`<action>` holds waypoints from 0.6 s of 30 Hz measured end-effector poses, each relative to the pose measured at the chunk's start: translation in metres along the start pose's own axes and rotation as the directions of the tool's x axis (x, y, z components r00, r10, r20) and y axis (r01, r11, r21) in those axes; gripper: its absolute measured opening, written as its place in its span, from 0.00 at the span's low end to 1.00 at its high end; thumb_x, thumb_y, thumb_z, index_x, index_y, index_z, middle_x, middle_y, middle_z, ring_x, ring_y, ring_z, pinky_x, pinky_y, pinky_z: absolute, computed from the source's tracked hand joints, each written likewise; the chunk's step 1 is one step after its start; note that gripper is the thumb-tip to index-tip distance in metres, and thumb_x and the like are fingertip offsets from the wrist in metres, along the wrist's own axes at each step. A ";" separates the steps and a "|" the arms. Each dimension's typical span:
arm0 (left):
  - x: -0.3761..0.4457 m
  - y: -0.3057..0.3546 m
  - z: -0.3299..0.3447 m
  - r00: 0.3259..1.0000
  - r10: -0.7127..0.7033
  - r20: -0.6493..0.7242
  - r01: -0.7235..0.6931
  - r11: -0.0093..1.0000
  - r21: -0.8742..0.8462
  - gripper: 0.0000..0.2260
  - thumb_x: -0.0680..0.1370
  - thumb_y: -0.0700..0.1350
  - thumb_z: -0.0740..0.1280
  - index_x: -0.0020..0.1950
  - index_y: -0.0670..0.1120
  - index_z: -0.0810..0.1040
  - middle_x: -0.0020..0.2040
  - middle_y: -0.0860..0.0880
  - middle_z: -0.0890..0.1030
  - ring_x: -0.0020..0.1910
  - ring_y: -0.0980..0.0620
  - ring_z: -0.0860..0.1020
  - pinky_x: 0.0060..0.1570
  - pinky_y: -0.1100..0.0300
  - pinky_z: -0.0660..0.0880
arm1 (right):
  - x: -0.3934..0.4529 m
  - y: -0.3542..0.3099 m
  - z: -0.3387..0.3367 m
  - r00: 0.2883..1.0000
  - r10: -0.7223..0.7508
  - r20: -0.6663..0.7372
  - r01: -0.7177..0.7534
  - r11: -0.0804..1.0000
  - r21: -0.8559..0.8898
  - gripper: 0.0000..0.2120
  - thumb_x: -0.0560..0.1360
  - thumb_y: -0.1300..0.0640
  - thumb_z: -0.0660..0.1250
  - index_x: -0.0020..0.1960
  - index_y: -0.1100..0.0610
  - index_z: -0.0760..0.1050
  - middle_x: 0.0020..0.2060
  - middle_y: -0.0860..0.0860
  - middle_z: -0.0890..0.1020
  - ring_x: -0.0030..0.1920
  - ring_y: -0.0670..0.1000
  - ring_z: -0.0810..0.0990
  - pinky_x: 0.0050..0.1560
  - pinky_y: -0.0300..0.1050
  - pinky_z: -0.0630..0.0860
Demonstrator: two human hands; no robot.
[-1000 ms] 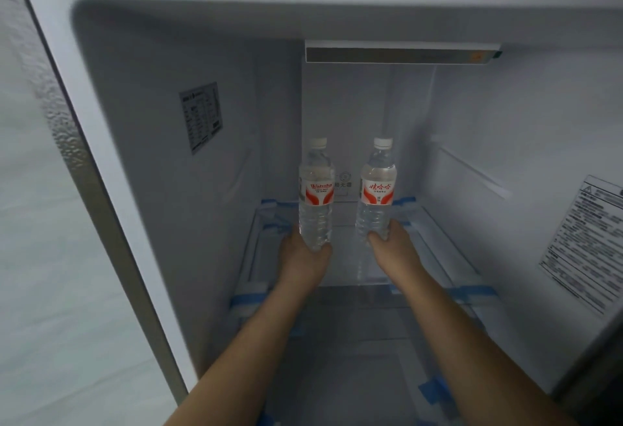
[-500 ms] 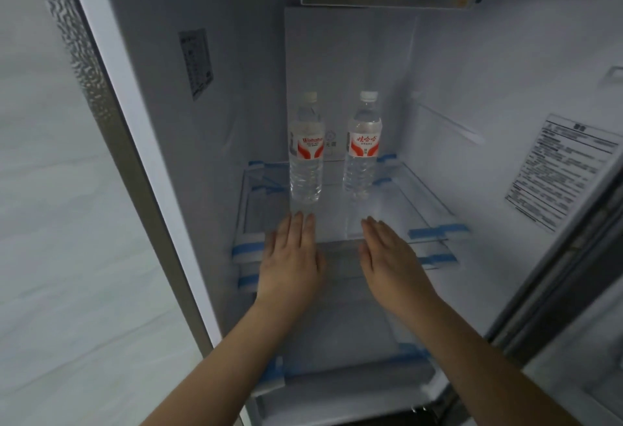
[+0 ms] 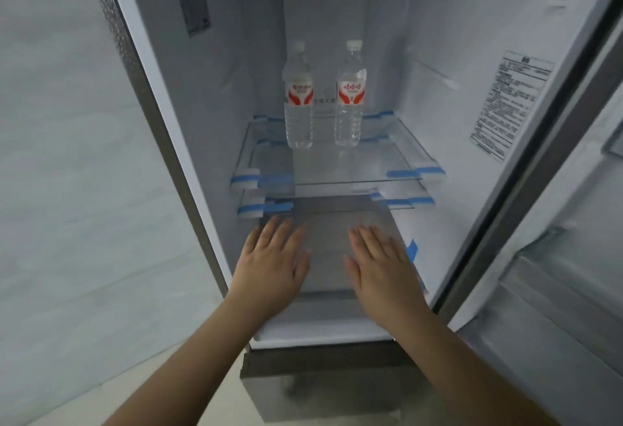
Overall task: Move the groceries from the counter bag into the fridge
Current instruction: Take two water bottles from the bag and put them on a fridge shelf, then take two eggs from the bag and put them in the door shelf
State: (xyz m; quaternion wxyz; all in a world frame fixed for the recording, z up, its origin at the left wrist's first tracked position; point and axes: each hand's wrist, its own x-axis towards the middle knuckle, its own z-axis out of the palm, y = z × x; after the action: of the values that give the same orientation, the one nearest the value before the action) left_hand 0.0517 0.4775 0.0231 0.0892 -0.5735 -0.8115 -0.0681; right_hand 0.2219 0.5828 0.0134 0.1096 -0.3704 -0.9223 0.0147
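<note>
Two clear water bottles with red labels stand upright side by side at the back of the fridge's glass shelf (image 3: 354, 172): the left bottle (image 3: 298, 98) and the right bottle (image 3: 350, 95). My left hand (image 3: 273, 263) and my right hand (image 3: 381, 267) are flat, palms down, fingers apart, holding nothing. Both hover in front of the fridge opening, below and well short of the bottles. The counter bag is not in view.
The fridge door (image 3: 573, 223) stands open at the right with its shelves visible. A second glass shelf (image 3: 397, 204) with blue tape sits just under the first. A pale wall (image 3: 67, 155) is at the left. A drawer front (image 3: 320, 378) lies below the compartment.
Both hands let go of the bottles, which now stand on the shelf, and pulled back toward me out of the fridge. The view has backed away and tilted down.
</note>
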 end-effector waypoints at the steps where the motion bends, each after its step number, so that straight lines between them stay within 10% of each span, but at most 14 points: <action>1: -0.011 0.008 -0.001 1.000 -0.018 0.015 0.018 1.000 0.004 0.32 0.78 0.60 0.36 0.77 0.51 0.59 0.78 0.48 0.62 0.78 0.47 0.53 0.75 0.48 0.50 | -0.009 0.000 0.001 1.000 -0.011 0.010 0.011 1.000 0.011 0.36 0.80 0.41 0.32 0.73 0.57 0.66 0.70 0.55 0.71 0.72 0.57 0.67 0.72 0.57 0.60; 18: -0.219 0.020 -0.031 0.930 -0.368 0.004 0.364 0.923 0.124 0.25 0.81 0.56 0.48 0.77 0.51 0.62 0.72 0.46 0.71 0.75 0.42 0.63 0.72 0.44 0.56 | -0.125 -0.059 0.001 0.949 -0.313 0.025 0.310 0.948 0.077 0.32 0.81 0.44 0.34 0.75 0.58 0.60 0.73 0.55 0.67 0.75 0.55 0.61 0.74 0.52 0.53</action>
State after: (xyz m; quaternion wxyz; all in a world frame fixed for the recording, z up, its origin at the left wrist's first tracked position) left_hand 0.1444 0.2764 0.0049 0.0986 -0.4064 -0.9080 -0.0264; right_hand 0.2691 0.4545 -0.0052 0.1067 -0.2155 -0.9699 0.0372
